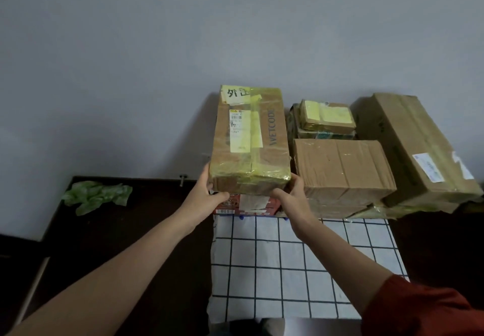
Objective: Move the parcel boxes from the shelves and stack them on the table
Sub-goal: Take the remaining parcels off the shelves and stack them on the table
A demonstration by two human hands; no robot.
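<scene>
A long brown parcel box [264, 136] wrapped in yellow tape, with a white label and "WETCODE" on its top, rests on a red printed box [243, 206] at the table's back. My left hand [209, 191] grips its near left corner. My right hand [292, 189] grips its near right corner. To its right stands a plain cardboard box [340, 168] on top of other boxes. Behind that lies a small box with yellow labels [327, 115], also stacked. A long box [411, 147] leans at the far right.
A white cloth with a dark grid [301, 265] covers the middle of the dark table [131, 231]. Crumpled green plastic [97, 195] lies at the table's back left, near a small metal peg [182, 179]. A grey wall stands right behind the boxes.
</scene>
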